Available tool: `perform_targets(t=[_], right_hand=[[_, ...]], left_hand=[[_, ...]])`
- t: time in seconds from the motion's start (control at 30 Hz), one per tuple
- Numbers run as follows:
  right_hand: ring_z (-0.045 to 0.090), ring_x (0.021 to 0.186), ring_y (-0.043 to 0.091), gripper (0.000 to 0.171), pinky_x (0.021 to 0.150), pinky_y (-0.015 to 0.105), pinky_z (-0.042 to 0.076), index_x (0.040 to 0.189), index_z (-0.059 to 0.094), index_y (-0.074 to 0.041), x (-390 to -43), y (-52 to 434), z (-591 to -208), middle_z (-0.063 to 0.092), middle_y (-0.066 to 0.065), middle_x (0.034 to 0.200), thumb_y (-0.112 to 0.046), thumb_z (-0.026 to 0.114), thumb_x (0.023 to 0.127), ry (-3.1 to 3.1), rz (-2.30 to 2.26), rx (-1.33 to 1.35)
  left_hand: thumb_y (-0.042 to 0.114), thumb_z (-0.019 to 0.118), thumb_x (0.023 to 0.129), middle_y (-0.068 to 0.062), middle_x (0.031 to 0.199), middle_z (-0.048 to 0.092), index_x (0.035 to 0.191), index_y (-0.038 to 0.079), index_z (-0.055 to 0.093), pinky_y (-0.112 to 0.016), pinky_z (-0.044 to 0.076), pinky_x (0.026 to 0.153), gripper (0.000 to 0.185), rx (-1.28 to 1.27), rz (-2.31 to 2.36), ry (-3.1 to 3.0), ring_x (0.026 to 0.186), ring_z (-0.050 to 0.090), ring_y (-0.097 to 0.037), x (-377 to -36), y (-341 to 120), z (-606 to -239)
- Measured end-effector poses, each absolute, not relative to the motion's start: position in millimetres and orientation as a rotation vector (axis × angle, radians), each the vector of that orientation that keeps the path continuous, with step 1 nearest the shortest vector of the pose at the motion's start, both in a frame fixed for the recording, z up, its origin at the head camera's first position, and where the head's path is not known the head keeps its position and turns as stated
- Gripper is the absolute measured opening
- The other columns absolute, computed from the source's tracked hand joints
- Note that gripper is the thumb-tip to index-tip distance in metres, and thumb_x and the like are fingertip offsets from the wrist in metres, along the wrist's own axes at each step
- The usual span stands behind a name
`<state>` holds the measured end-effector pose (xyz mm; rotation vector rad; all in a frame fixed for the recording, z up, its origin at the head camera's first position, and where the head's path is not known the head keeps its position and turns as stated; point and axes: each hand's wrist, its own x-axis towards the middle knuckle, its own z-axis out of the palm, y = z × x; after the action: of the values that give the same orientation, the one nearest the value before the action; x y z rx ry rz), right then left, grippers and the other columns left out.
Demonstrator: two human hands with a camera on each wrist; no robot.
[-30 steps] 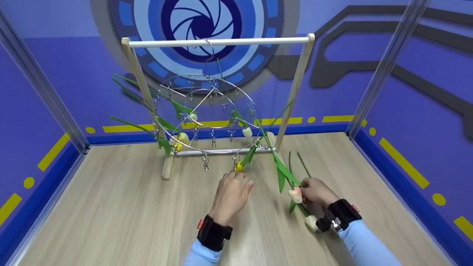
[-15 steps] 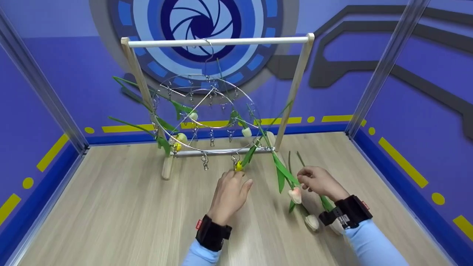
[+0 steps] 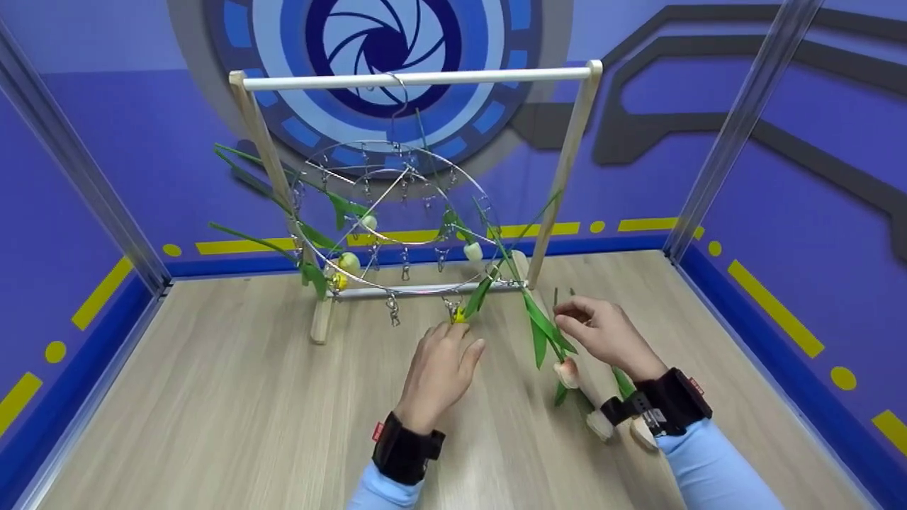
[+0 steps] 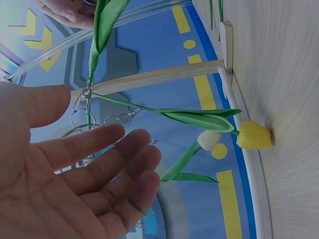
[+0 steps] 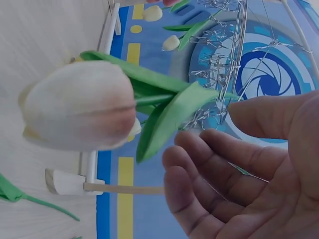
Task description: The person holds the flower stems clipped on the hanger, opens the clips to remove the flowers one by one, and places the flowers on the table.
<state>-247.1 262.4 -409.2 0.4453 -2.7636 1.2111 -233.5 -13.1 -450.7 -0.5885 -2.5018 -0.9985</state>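
A pale pink tulip hangs head-down right of centre, just beside the right hand, whose loose grip pinches its thin stem. The left hand, fingers relaxed and holding nothing, hovers below the clip on the wire hanger. The step looks like pegging the tulip; next, the stem must reach a free clip.

No readable text, label, brand or number shows in any view.

Yellow tulip, pale pink tulip — green leaves, wood-grain table
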Motion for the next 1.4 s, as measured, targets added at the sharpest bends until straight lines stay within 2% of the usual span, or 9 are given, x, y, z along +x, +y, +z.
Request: perform_targets(t=[0.1,0.2,0.33,0.5,0.97,1.2,1.4], right_hand=[[0.068,0.097,0.026,0.022,0.086,0.04,0.053,0.12,0.072,-0.001,-249,258,-412,0.074,0.012,0.11,-0.012,0.063,0.103,-2.707,1.187,0.445],[0.067,0.093,0.025,0.023,0.083,0.035,0.053,0.12,0.073,-0.001,-251,254,-416,0.075,0.012,0.107,-0.01,0.066,0.101,-2.663,1.203,0.423],[0.065,0.09,0.022,0.024,0.077,0.028,0.052,0.121,0.073,-0.001,-253,248,-422,0.074,0.01,0.103,-0.01,0.067,0.1,-2.653,1.282,0.374],[0.064,0.09,0.019,0.024,0.077,0.027,0.05,0.122,0.073,-0.002,-253,241,-427,0.074,0.009,0.103,-0.008,0.067,0.1,-2.629,1.381,0.333],[0.062,0.082,0.01,0.021,0.073,0.021,0.05,0.115,0.071,0.006,-247,216,-441,0.072,0.015,0.097,-0.001,0.069,0.096,-2.489,1.575,0.461],[0.063,0.085,0.012,0.022,0.072,0.022,0.05,0.116,0.071,0.005,-243,204,-447,0.071,0.014,0.098,-0.003,0.07,0.095,-2.473,1.619,0.498],[0.063,0.088,0.014,0.027,0.073,0.022,0.05,0.12,0.069,0.005,-240,198,-450,0.07,0.014,0.1,-0.004,0.069,0.096,-2.486,1.66,0.522]], left_hand=[[0.021,0.064,0.103,-0.02,0.106,0.072,0.119,-0.005,0.069,-0.048,0.056,0.083,0.031,-0.589,-1.02,-2.49,0.097,0.069,-0.034,-233,-13,-449],[0.022,0.065,0.103,-0.021,0.102,0.072,0.118,-0.005,0.07,-0.047,0.056,0.078,0.032,-0.587,-1.034,-2.489,0.093,0.07,-0.033,-232,-13,-448],[0.021,0.065,0.103,-0.022,0.104,0.072,0.118,-0.006,0.07,-0.047,0.057,0.08,0.031,-0.6,-1.043,-2.48,0.095,0.07,-0.033,-232,-13,-447],[0.021,0.065,0.103,-0.022,0.106,0.072,0.118,-0.005,0.069,-0.047,0.057,0.083,0.03,-0.613,-1.05,-2.465,0.096,0.07,-0.034,-232,-14,-446],[0.023,0.066,0.102,-0.011,0.098,0.071,0.112,0.004,0.07,-0.042,0.056,0.077,0.022,-0.593,-1.062,-2.458,0.091,0.067,-0.026,-231,-18,-442],[0.022,0.065,0.103,-0.009,0.097,0.069,0.11,0.004,0.07,-0.04,0.054,0.076,0.02,-0.575,-1.057,-2.429,0.087,0.064,-0.022,-233,-21,-443],[0.023,0.064,0.104,-0.01,0.101,0.069,0.118,0.002,0.069,-0.041,0.055,0.079,0.026,-0.557,-1.098,-2.399,0.091,0.065,-0.024,-234,-23,-441]])
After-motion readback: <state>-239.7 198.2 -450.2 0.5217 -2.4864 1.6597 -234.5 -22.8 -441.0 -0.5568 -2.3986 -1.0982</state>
